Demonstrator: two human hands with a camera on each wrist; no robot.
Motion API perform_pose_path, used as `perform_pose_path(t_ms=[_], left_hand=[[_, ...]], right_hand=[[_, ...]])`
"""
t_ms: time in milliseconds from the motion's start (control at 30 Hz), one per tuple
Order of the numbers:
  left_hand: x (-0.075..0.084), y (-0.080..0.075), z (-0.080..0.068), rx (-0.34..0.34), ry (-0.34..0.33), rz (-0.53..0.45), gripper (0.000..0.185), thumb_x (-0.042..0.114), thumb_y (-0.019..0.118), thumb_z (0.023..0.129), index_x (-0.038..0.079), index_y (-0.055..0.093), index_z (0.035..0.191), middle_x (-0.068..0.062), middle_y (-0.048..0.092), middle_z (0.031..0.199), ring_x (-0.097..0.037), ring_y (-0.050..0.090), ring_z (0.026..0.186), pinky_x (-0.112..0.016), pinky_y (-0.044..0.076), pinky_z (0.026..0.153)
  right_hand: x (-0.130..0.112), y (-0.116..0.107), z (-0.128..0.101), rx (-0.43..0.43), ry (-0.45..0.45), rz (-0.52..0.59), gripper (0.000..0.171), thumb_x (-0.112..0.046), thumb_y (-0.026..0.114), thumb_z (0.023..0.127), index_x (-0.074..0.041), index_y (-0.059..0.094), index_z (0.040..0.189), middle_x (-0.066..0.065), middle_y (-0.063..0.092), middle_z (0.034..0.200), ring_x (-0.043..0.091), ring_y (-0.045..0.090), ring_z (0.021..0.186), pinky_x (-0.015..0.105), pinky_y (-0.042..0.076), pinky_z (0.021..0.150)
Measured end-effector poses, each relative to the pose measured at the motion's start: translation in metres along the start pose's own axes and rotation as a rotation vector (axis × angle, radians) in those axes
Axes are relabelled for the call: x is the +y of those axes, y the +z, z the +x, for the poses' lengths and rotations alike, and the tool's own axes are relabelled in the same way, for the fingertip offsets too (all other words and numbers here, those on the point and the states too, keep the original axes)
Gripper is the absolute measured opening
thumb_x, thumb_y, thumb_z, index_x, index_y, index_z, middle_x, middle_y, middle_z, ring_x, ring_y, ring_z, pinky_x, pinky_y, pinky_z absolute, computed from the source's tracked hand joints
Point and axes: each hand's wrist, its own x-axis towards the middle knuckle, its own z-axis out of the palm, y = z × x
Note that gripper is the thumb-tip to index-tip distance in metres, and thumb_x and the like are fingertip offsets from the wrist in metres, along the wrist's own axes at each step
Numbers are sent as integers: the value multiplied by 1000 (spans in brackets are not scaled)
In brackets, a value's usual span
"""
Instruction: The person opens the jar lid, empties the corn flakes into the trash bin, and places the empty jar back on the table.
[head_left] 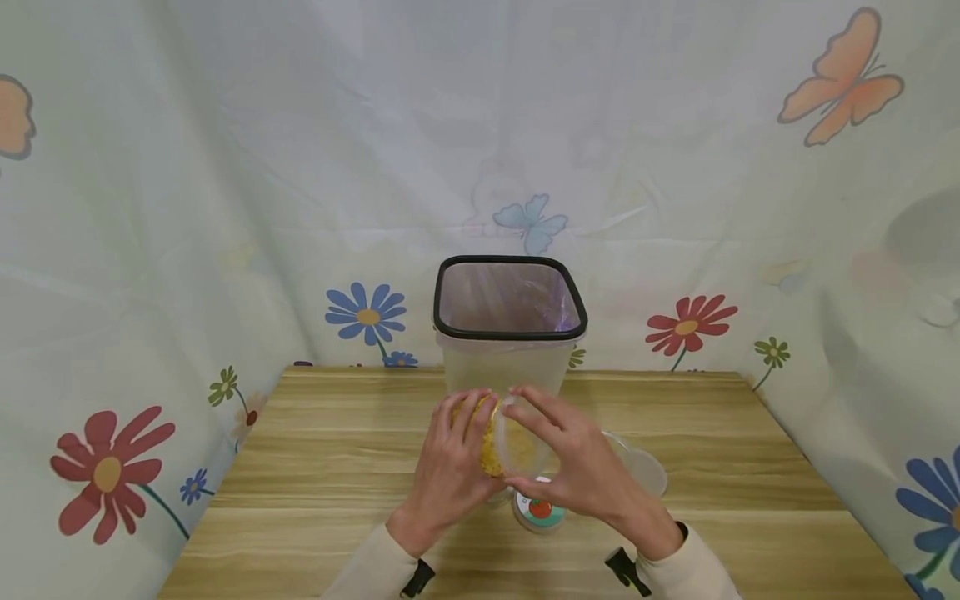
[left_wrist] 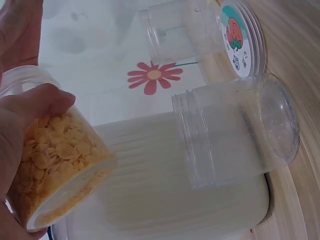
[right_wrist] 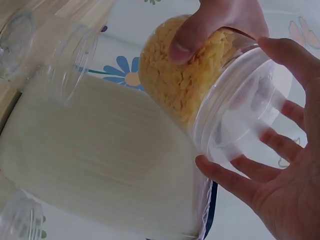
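Observation:
My left hand (head_left: 453,454) grips a clear plastic jar of yellow flakes (left_wrist: 60,155), tilted over in the air above the table. In the right wrist view, the left thumb presses against the jar's side. A translucent lid (right_wrist: 225,100) sits at the jar's mouth. My right hand (head_left: 581,458) has its fingers and thumb spread round the lid's rim, holding it from the right. Below the hands lies a round white lid with a tomato sticker (head_left: 538,510). A clear jar without a lid (left_wrist: 235,130) stands on the table close by.
A pale bin (head_left: 506,362) with a black rim and plastic liner stands behind the hands. Another clear jar (head_left: 647,473) is right of the right hand. The wooden table (head_left: 337,467) is backed by a flower-printed curtain (head_left: 337,167).

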Motion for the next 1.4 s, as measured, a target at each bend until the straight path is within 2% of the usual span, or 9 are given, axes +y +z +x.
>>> perform_pose_path(t_ms=[133, 367, 533, 700, 833, 967, 1067, 1233, 1400], left_hand=[[0, -1, 0, -14, -14, -26, 106, 51, 92, 51, 7, 48, 137, -10, 54, 135, -30, 49, 124, -44, 43, 105], [1, -2, 1, -14, -27, -19, 108, 44, 94, 48, 7, 46, 138, -10, 53, 135, -30, 47, 124, -43, 42, 104], [2, -2, 1, -22, -34, -24, 109, 45, 93, 49, 7, 45, 139, -9, 52, 136, -29, 46, 125, -43, 40, 107], [3, -2, 2, -15, -39, -32, 107, 46, 92, 52, 7, 45, 139, -9, 52, 137, -29, 46, 125, -43, 40, 107], [2, -1, 4, 5, -40, -19, 101, 41, 90, 54, 7, 46, 139, -9, 52, 138, -30, 47, 125, -44, 39, 108], [2, 1, 4, 18, -36, 6, 97, 40, 88, 57, 8, 47, 139, -8, 53, 138, -30, 48, 125, -46, 39, 110], [2, 1, 4, 12, -33, 26, 100, 41, 90, 56, 8, 46, 139, -8, 52, 138, -30, 47, 125, -47, 38, 111], [2, 2, 3, 20, -25, 40, 101, 40, 91, 53, 8, 47, 139, -9, 52, 138, -31, 48, 125, -48, 37, 111], [2, 4, 2, 25, -22, 45, 96, 41, 88, 57, 9, 48, 138, -9, 53, 138, -31, 48, 125, -48, 37, 111]], right_hand=[[1, -3, 0, -31, -67, -16, 85, -34, 91, 66, -18, 52, 140, 10, 50, 146, 32, 45, 137, 54, 50, 99], [1, -7, 1, -84, -123, 4, 90, -25, 92, 64, -19, 49, 142, 10, 42, 153, 32, 31, 147, 54, 49, 100], [0, -9, 1, -98, -100, 36, 87, -37, 87, 72, -16, 45, 146, 10, 33, 158, 33, 29, 148, 55, 47, 103], [-8, -14, 2, -39, 27, 74, 83, -48, 76, 81, -16, 41, 148, 8, 29, 160, 30, 39, 142, 52, 49, 100], [-18, -17, 5, -5, 212, 33, 86, -47, 76, 79, -23, 36, 152, 5, 32, 159, 31, 48, 134, 52, 52, 95], [-24, -14, 8, -29, 388, -18, 88, -56, 72, 79, -31, 31, 153, 4, 38, 155, 33, 55, 127, 52, 55, 84], [-26, -11, 10, -66, 477, -53, 88, -62, 68, 79, -33, 31, 153, 6, 42, 152, 34, 61, 117, 51, 55, 79], [-27, -6, 12, -103, 549, -69, 88, -67, 65, 79, -29, 34, 152, 9, 47, 147, 34, 64, 108, 50, 55, 75], [-26, -5, 12, -105, 534, -39, 84, -64, 67, 80, -28, 38, 150, 9, 51, 142, 30, 66, 100, 48, 55, 75]])
